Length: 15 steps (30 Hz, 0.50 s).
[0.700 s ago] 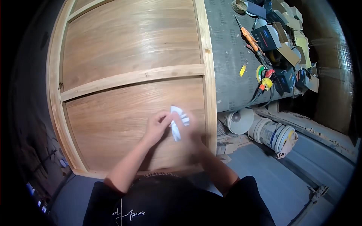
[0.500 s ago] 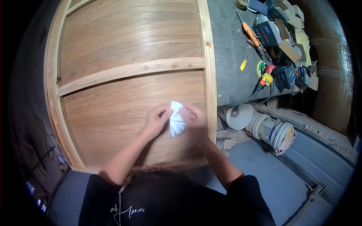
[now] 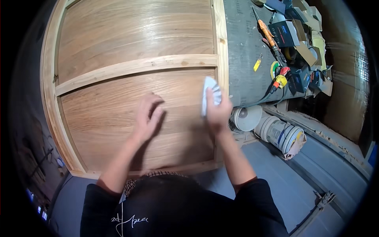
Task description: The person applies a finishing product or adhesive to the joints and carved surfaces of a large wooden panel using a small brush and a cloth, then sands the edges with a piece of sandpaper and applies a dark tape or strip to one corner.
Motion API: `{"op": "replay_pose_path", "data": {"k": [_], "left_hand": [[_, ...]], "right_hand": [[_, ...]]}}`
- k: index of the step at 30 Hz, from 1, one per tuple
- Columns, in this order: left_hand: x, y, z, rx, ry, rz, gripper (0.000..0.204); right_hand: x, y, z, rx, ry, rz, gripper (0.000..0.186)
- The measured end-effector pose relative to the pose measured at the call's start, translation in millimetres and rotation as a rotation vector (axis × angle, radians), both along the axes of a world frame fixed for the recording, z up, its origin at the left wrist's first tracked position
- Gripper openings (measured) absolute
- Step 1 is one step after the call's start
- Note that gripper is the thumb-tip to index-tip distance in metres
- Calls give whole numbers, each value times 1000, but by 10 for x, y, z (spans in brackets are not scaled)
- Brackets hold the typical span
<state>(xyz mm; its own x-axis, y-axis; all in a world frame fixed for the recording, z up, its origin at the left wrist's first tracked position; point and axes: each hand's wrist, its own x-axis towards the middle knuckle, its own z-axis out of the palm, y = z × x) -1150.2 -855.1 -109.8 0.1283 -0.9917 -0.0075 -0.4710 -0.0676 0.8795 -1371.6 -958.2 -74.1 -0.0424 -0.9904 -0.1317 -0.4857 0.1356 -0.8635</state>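
Pinched in my right hand (image 3: 221, 114) is a white sheet (image 3: 210, 84) with fan-like folds, held near the right inner edge of the wooden frame (image 3: 222, 51). Its lower part is partly hidden by my fingers. My left hand (image 3: 148, 116) holds nothing; its fingers are loosely bent and apart over the lower brown wood panel (image 3: 106, 114). Whether the left fingertips touch the panel I cannot tell. A pale crossbar (image 3: 138, 69) of the frame runs just beyond both hands.
On the grey surface to the right lie a yellow cutter (image 3: 257, 63), an orange-handled tool (image 3: 266, 33), a red and yellow sander (image 3: 281, 79) with a cable, and several opened boxes (image 3: 283, 33). White buckets (image 3: 280, 134) lie below it.
My hands have come apart. The right one has carried the folded white sheet to the right and farther away; the left has let go and drawn off leftward.
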Motion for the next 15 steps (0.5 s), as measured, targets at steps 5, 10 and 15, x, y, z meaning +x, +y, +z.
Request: {"op": "replay_pose_path", "data": {"k": [5,10,15], "left_hand": [[965,367,-461,-13,-696,313,48],[991,401,-486,67,-797,347,54],[989,376,-463,76,-822,359,53]], "right_hand": [[-269,-829,-166,-234,422,113,24],[-250,-884,-405,-318,498,146,19],[-154,-1023,-486,-388,544,179,16]]}}
